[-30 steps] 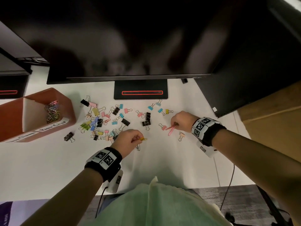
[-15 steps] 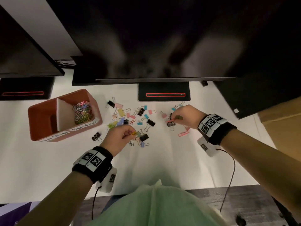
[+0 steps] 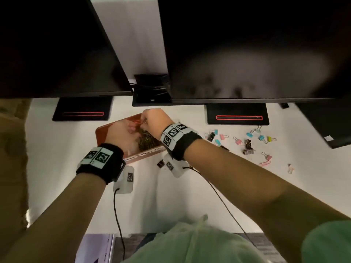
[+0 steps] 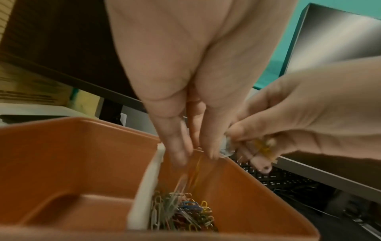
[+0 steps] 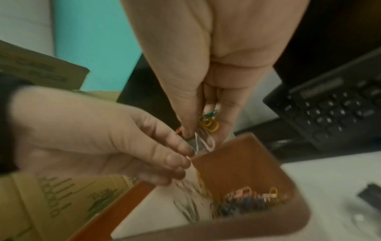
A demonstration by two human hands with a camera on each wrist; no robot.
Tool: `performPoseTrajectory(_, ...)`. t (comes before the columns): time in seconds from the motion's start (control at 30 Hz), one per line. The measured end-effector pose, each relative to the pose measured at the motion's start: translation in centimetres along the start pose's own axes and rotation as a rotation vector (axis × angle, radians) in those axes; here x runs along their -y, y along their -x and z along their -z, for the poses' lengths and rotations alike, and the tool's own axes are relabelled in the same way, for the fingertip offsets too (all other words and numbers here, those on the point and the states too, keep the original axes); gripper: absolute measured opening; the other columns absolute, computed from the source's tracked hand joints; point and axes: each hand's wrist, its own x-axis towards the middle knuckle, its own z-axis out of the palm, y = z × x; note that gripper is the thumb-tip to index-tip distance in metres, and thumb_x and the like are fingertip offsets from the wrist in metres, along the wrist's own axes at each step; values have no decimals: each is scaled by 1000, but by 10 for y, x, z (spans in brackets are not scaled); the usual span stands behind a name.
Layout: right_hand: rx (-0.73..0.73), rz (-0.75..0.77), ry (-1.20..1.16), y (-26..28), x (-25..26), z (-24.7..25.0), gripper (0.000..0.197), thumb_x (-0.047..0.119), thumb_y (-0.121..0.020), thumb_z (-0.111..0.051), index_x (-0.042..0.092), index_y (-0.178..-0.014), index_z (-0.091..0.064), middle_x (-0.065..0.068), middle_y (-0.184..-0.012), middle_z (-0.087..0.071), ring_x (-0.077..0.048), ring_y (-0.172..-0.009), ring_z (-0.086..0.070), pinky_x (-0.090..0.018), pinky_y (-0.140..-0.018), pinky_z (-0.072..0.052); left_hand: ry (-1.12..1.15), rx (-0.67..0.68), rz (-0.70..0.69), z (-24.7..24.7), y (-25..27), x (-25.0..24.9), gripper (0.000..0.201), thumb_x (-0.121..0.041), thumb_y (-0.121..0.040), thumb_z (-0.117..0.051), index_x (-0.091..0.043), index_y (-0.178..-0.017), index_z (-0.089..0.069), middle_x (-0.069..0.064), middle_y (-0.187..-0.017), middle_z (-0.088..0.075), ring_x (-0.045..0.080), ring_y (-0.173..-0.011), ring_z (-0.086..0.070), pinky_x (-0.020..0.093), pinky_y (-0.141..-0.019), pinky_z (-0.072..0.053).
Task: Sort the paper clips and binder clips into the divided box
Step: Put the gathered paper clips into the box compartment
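Both hands hover over the orange divided box (image 3: pixel 99 134). My left hand (image 4: pixel 195 156) points its straight fingers down over the right compartment, and blurred paper clips (image 4: pixel 192 172) fall from it beside the white divider (image 4: pixel 148 187). A pile of coloured paper clips (image 4: pixel 185 213) lies in that compartment. My right hand (image 5: pixel 206 130) pinches several paper clips (image 5: pixel 209 124), yellow, green and white, just above the box's far wall (image 5: pixel 237 163). The left compartment (image 4: pixel 82 203) looks bare. Loose binder clips (image 3: pixel 248 144) lie scattered on the white desk to the right.
Dark monitors (image 3: pixel 247 54) overhang the desk's back edge, with black stands (image 3: pixel 237 113) beneath. A keyboard (image 5: pixel 329 110) lies behind the box. One black binder clip (image 3: pixel 161 164) sits near the box's front. A cardboard box (image 3: pixel 11 149) stands at the left.
Both hands have moved left from the scattered clips to above the box. The left hand's fingers have straightened and its clips are dropping. The head has turned left.
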Motion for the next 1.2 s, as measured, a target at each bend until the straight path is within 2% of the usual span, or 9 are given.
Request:
performPoseTrajectory(0.07, 35, -76, -46, -4, 3, -14, 37, 22, -88, -60, 5, -121, -55, -14, -120, -61, -28, -111, -57, -33, -93, -46, -66, -12, -11, 6, -1, 5, 22, -7, -81, -58, -9, -103, -61, 8, -102, -66, 25, -98, -61, 32, -92, -48)
performPoseTrajectory(0.17, 18, -45, -148, 8, -5, -21, 42, 24, -91, -56, 8, -129, -49, -12, -122, -62, -26, -112, -58, -33, -96, -46, -150, -54, -84, 9, 8, 4, 36, -7, -87, -53, -9, -123, -54, 9, -121, -59, 21, -106, -58, 32, -97, -44)
performPoseTrajectory(0.37, -157, 61, -262, 81, -73, 11, 20, 20, -90, -57, 15, -108, -63, -1, -98, -65, -14, -79, -62, -23, -76, -51, 60, 69, -358, -32, 43, -39, 29, -12, -86, -59, -20, -114, -57, -3, -105, -61, 7, -91, -58, 21, -83, -48)
performPoseTrajectory(0.5, -188, -149, -68, 149, -157, 41, 13, 20, -86, -63, 15, -98, -65, 5, -88, -56, -2, -65, -48, -23, -68, -45, -2, 230, -460, -95, 52, -60, 25, -13, -86, -58, -17, -111, -60, 1, -104, -61, 12, -87, -61, 20, -75, -46)
performPoseTrajectory(0.63, 12, -365, 115, 207, -220, 56, 18, 14, -88, -56, 14, -104, -64, -4, -107, -63, -10, -82, -46, -25, -81, -44, -206, 311, -450, -147, 40, -68, 29, -14, -88, -55, -19, -116, -60, 2, -117, -57, 18, -104, -55, 27, -91, -44)
performPoseTrajectory(0.73, 112, -430, 101, 228, -245, 55, 23, 12, -88, -56, 16, -108, -65, -4, -110, -63, -14, -88, -50, -25, -83, -42, -388, 308, -413, -170, 29, -68, 32, -18, -88, -53, -21, -120, -57, 3, -124, -55, 23, -114, -48, 39, -99, -42)
performPoseTrajectory(0.87, 179, -415, 100, 230, -264, 52, 25, 13, -88, -53, 15, -110, -64, -9, -112, -59, -25, -99, -56, -35, -86, -47, -505, 270, -379, -189, 19, -70, 29, -25, -86, -57, -23, -115, -57, 0, -118, -58, 23, -110, -51, 41, -93, -46)
performPoseTrajectory(1.03, 181, -358, 41, 223, -284, 47, 11, 14, -86, -56, 15, -90, -66, -7, -93, -64, -25, -88, -56, -39, -84, -48, -429, 176, -358, -201, 17, -69, 16, -18, -81, -67, -22, -95, -60, -5, -88, -68, 18, -87, -60, 36, -80, -51)
performPoseTrajectory(1.2, 257, -322, 71, 222, -290, 46, 13, 13, -86, -54, 14, -91, -66, -7, -97, -65, -24, -92, -57, -35, -84, -48, -379, 195, -327, -206, 18, -67, 12, -17, -82, -65, -19, -95, -64, -2, -92, -69, 18, -87, -61, 37, -80, -54)
